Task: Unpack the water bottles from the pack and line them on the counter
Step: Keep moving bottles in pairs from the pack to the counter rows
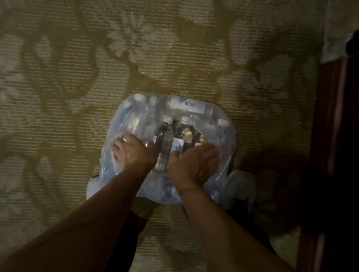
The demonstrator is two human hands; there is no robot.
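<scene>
A pack of water bottles in clear plastic wrap stands on the carpet between my feet. The wrap is torn open in the middle, and several bottles with white caps and labels show through the gap. My left hand lies on the left side of the wrap with its fingers spread and its thumb hooked at the edge of the tear. On the right edge of the tear my right hand grips the wrap, palm turned inward. The picture is dim and blurred.
Beige patterned carpet covers the floor all around. My white shoes flank the pack. Dark wooden furniture runs along the right side. No counter is in view.
</scene>
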